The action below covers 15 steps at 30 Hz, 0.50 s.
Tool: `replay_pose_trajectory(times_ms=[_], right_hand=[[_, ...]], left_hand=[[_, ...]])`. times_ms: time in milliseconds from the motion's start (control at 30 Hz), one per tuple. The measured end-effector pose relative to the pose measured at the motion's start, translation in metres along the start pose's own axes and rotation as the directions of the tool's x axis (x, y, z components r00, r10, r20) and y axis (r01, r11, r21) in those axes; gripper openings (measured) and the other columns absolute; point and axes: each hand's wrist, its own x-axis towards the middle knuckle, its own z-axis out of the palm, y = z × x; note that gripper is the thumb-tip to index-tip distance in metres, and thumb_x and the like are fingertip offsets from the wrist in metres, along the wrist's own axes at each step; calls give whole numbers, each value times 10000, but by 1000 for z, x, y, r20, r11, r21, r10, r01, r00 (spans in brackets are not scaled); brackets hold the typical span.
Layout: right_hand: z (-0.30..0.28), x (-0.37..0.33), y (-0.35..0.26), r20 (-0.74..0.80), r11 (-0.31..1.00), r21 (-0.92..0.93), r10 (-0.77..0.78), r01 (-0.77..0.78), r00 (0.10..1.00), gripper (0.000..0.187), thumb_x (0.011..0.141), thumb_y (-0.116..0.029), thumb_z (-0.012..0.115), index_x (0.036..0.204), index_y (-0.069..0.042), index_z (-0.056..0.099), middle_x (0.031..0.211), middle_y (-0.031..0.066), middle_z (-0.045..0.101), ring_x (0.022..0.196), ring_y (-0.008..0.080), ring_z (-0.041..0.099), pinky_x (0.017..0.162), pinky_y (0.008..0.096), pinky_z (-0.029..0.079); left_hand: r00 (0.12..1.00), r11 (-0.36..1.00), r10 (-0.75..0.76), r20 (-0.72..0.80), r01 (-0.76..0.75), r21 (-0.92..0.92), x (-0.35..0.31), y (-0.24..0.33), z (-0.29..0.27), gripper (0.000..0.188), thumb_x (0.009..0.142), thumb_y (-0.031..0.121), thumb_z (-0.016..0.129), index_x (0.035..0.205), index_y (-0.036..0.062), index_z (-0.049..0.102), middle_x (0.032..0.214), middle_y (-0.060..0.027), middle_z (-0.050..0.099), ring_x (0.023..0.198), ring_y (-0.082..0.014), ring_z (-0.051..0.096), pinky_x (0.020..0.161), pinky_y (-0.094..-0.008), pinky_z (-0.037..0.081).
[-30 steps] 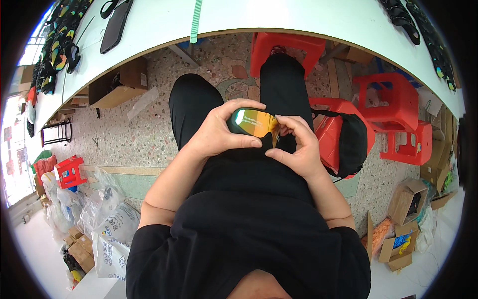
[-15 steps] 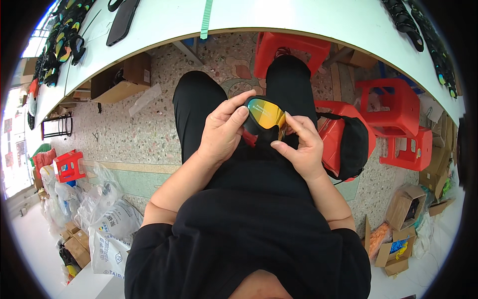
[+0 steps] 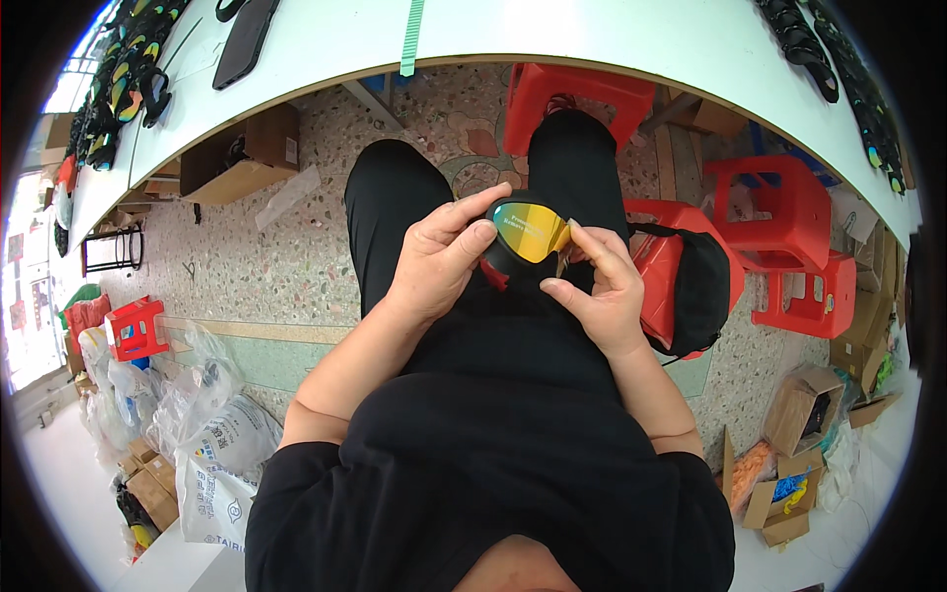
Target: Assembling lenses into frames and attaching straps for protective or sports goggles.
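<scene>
Above my lap I hold a pair of black-framed goggles (image 3: 526, 235), with a shiny yellow mirrored lens facing up that carries small print. My left hand (image 3: 441, 259) grips the left end of the frame, its thumb on the near side and its fingers along the far edge. At the right end my right hand (image 3: 602, 281) is closed, the index fingertip touching the edge of the lens. The thumb is bent a little lower, and part of the goggles between these fingers is hard to make out. Something small and red shows beneath the frame.
A white table (image 3: 582, 30) curves across the top, bearing a black phone (image 3: 245, 44), a green tape strip (image 3: 411, 39) and piles of goggles at both ends. Red stools (image 3: 779, 207) and a black bag (image 3: 698, 291) stand at right. Plastic bags (image 3: 232, 434) and cardboard boxes (image 3: 789, 493) lie around me.
The goggles have tilted slightly, so the lens now faces up more and looks more evenly yellow. Both hands have shifted only a little and keep their hold.
</scene>
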Motion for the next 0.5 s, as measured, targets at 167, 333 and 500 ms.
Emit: replay_pose_trajectory(times_ms=[167,333,500], right_hand=[[-2,1,-1,17,996,-59,-65,66,998,668,690,-94,869,1298,-11,606,1097,110,608,937,181,622,830,287,515],[-1,1,0,45,998,-17,-65,66,997,674,685,-96,873,1301,-27,609,1091,112,607,929,188,631,835,294,519],[-1,0,2,50,999,17,-39,38,998,681,682,-97,874,1307,-41,608,1095,111,604,920,195,634,829,297,521]], left_hand=[[991,992,-118,67,121,-39,1,7,-5,387,982,105,596,1356,15,558,1222,-41,618,1061,-87,579,920,-230,461],[987,995,-98,130,96,20,4,16,-3,419,972,88,598,1378,10,530,1241,-47,615,1085,-97,584,921,-240,480],[977,990,-76,197,49,136,2,30,2,500,913,15,651,1393,7,510,1244,-62,609,1086,-116,592,889,-250,513]])
